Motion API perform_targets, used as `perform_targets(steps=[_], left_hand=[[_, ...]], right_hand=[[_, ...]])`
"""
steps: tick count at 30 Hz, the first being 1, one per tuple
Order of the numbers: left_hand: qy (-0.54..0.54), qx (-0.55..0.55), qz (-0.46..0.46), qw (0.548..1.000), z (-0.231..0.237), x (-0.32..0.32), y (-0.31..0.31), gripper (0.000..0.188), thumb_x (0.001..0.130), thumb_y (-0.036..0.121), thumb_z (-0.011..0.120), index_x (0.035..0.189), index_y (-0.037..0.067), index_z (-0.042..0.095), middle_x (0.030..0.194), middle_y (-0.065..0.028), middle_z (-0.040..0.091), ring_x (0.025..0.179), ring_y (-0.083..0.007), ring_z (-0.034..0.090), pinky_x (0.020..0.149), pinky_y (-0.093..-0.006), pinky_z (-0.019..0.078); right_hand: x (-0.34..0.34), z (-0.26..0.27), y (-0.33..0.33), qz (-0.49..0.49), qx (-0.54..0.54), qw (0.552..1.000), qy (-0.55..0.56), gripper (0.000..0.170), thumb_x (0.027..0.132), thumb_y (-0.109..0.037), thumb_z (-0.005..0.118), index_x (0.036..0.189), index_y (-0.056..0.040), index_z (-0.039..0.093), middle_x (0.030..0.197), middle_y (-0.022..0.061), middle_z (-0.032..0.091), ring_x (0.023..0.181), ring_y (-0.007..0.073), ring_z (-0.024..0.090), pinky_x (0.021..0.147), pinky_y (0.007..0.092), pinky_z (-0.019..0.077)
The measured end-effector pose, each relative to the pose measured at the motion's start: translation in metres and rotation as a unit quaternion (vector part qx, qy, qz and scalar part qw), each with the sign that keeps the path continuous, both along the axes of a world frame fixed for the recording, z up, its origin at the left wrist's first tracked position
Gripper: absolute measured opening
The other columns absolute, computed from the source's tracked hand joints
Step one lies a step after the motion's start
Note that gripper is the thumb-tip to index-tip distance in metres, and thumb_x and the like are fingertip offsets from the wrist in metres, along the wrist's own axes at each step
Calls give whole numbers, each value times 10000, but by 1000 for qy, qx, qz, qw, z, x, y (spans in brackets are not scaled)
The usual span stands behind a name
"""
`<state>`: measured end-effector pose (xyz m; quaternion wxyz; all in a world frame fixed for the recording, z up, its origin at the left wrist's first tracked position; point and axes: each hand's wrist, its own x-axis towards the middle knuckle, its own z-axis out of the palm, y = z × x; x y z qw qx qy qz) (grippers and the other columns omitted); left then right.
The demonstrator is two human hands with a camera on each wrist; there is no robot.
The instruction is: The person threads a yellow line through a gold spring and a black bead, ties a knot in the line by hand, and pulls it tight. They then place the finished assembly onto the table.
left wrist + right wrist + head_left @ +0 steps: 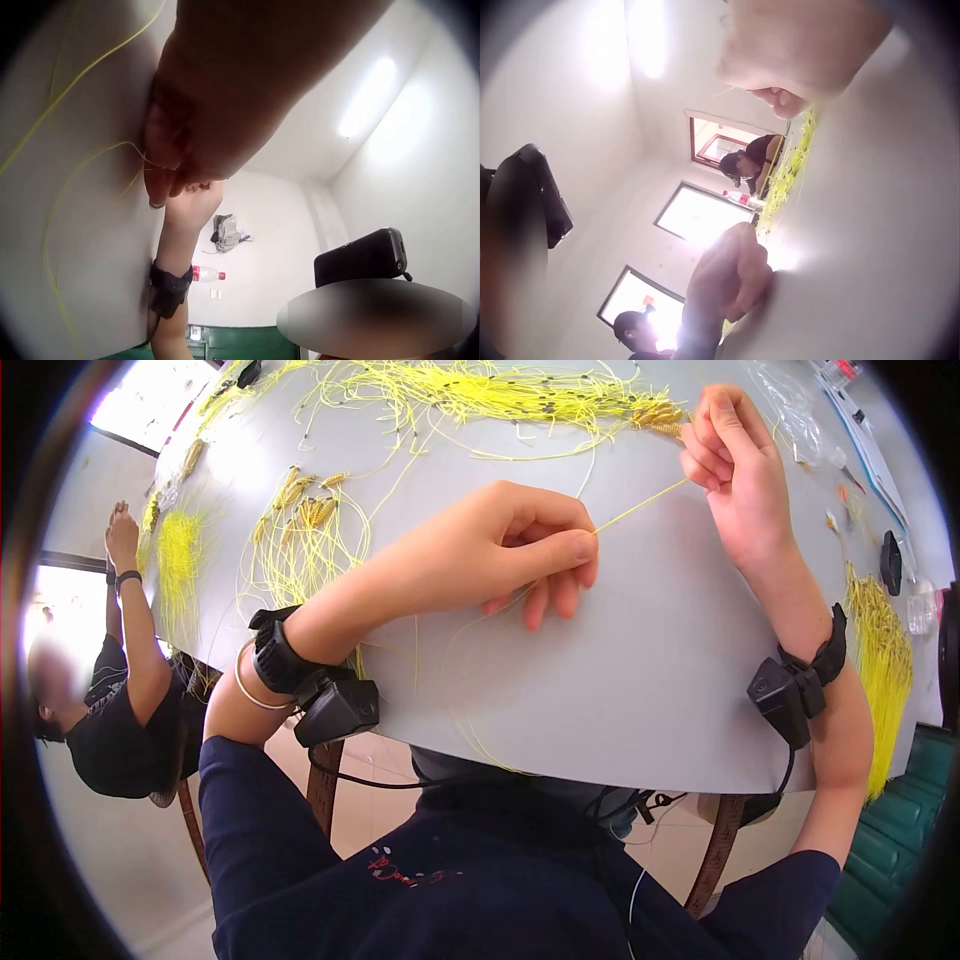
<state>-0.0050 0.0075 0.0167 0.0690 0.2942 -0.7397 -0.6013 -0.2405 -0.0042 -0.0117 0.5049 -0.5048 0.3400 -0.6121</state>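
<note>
A thin yellow cord [640, 506] runs in a straight slant between the two hands over the grey table. My left hand [530, 555] pinches its lower end between thumb and forefinger, the other fingers bent beneath. Higher and to the right, my right hand [738, 480] has its fingers curled round the upper end. From under the left hand a loose tail of yellow cord [51, 225] loops down toward the near table edge, as the left wrist view shows. In the right wrist view, the right hand [799, 56] hides what its fingertips hold.
A long pile of yellow cords [480, 398] with dark bits lies across the far side. Bundles with brownish coiled ends [315, 512] are at left, and another yellow bundle [880, 680] hangs over the right edge. A person [125, 690] sits at left. Clear plastic [795, 415] lies far right.
</note>
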Motion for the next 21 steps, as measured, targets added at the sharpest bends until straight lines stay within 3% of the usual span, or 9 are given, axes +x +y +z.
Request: perform_targets(steps=[3,5,9,11,13,15,16,19,21], left_hand=[[22,-25,20,999,-5,1,0,198,928,125,432,952,7,590,774,-67,641,580,-57,596,420,-155,370],[78,-32,14,996,-12,1,-2,232,908,77,436,1101,6,544,844,-81,643,600,-63,599,436,-156,396],[72,-8,30,997,-8,1,-1,221,910,92,465,1111,11,508,858,-82,646,616,-70,600,450,-155,413],[71,-4,68,995,-9,1,-2,196,917,133,491,1074,14,494,842,-83,646,617,-73,601,459,-158,417],[76,-19,89,993,-11,2,-4,179,920,152,498,1039,19,499,823,-78,642,610,-71,595,461,-160,417],[82,-34,109,990,-12,2,-6,169,922,170,505,1004,23,504,803,-73,639,603,-69,590,463,-162,418],[77,-31,124,989,-11,1,-6,167,921,173,508,1000,26,508,776,-63,630,594,-66,581,464,-163,417],[65,-24,143,987,-9,1,-5,161,920,176,512,989,30,515,744,-42,611,583,-59,563,467,-163,414],[58,-20,148,987,-9,1,-6,158,919,177,514,981,31,519,738,-30,600,583,-55,554,469,-162,413]], right_hand=[[0,1,2,-52,16,998,16,148,955,-186,421,877,-93,506,630,-61,315,523,28,263,463,191,215],[-1,-1,3,-64,45,995,54,185,952,-226,421,965,-86,541,677,-48,445,540,17,296,468,178,222],[18,12,15,-55,11,987,150,261,946,-272,424,1058,-75,553,806,-7,573,553,5,316,471,163,229],[17,11,16,95,-2,975,200,277,928,-281,485,1057,-53,576,910,42,633,535,10,347,452,162,276],[21,6,17,131,7,971,200,248,908,-254,533,1027,-43,586,903,37,627,539,8,361,466,167,295],[26,-7,16,133,-98,954,251,221,882,-202,582,1023,-32,585,895,37,629,559,16,403,492,175,329],[27,-4,20,133,-73,959,239,172,853,-140,615,980,-26,589,825,18,614,593,31,444,529,182,361],[25,5,24,137,-42,936,323,126,840,-120,620,917,-24,594,758,-7,574,613,34,454,543,178,366],[27,4,25,118,-55,941,312,103,835,-110,621,891,-26,596,736,-18,555,603,31,440,536,176,357]])
